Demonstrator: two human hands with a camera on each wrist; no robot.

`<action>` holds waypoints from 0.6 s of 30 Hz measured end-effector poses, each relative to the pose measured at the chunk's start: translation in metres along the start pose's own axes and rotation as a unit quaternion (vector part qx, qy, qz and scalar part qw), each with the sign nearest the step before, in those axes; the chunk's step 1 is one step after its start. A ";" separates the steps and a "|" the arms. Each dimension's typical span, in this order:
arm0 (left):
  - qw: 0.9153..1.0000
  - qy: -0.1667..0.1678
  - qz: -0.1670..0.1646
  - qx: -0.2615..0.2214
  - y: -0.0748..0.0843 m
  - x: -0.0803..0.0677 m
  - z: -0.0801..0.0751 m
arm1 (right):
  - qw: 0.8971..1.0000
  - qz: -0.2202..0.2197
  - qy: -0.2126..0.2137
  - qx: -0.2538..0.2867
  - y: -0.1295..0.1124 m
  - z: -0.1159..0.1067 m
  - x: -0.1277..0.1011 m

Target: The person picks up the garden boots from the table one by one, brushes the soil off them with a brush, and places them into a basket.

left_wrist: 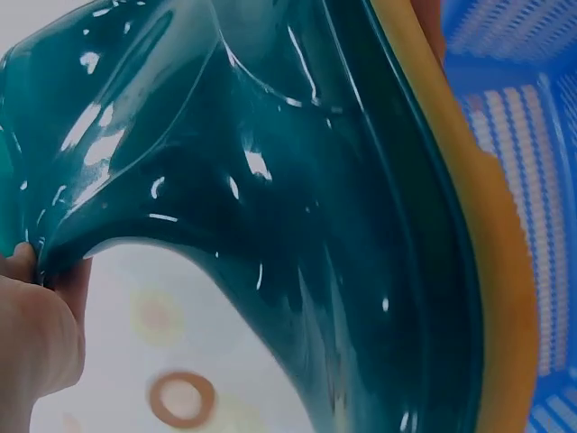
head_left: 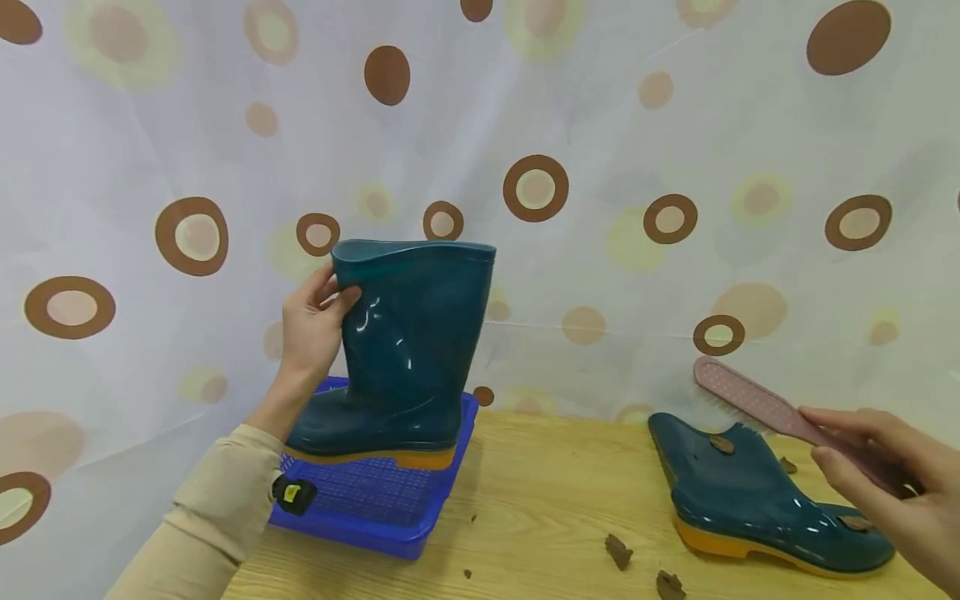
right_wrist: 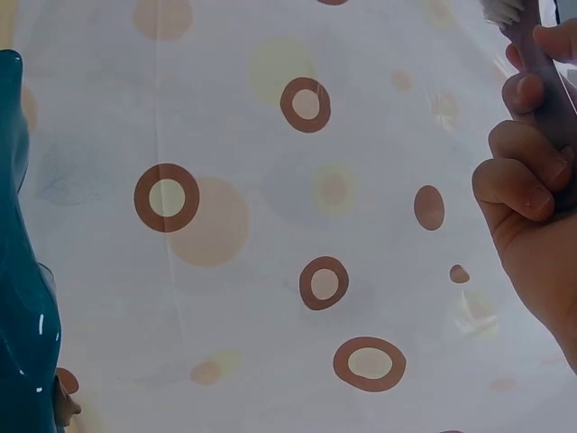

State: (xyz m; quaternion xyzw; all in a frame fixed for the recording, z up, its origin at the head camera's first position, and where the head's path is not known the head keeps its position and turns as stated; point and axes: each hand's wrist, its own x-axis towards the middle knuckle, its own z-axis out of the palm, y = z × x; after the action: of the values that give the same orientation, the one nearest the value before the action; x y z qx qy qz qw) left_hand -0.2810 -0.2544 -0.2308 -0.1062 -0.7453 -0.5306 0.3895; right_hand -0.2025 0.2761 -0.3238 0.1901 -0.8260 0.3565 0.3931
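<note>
Head view: upright boot [head_left: 408, 350], toe leftward, left-pinched; brush [head_left: 757, 406] right-gripped, both hands full.

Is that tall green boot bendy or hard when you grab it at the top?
Probably bendy: where the left hand pinches the upright boot, its top creases in the left wrist view. It looks shiny, so it may be slippery. Held only at the rim above the blue basket, it could tip if let go.

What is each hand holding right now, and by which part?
The left hand grips the upright teal boot by the top of its shaft, over the blue basket. The right hand holds the pink brush by its handle.
</note>
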 end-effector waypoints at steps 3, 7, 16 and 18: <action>0.999 -0.006 -0.033 0.014 -0.013 0.003 -0.011 | 1.000 -0.003 0.004 0.009 0.000 0.000 0.001; 0.997 -0.022 -0.066 0.035 -0.025 0.007 -0.026 | 0.999 -0.012 0.014 0.026 -0.002 -0.003 0.001; 0.987 -0.102 -0.107 0.069 -0.064 -0.003 -0.032 | 1.000 -0.006 0.010 0.023 -0.002 -0.012 -0.003; 0.984 -0.114 -0.116 0.068 -0.075 -0.008 -0.029 | 1.000 -0.005 0.009 0.019 -0.001 -0.015 -0.005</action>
State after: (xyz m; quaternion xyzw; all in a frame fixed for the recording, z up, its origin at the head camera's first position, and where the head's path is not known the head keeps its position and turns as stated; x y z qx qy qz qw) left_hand -0.3047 -0.3091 -0.2855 -0.0518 -0.8263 -0.5051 0.2439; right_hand -0.1913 0.2861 -0.3204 0.1987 -0.8145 0.3717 0.3987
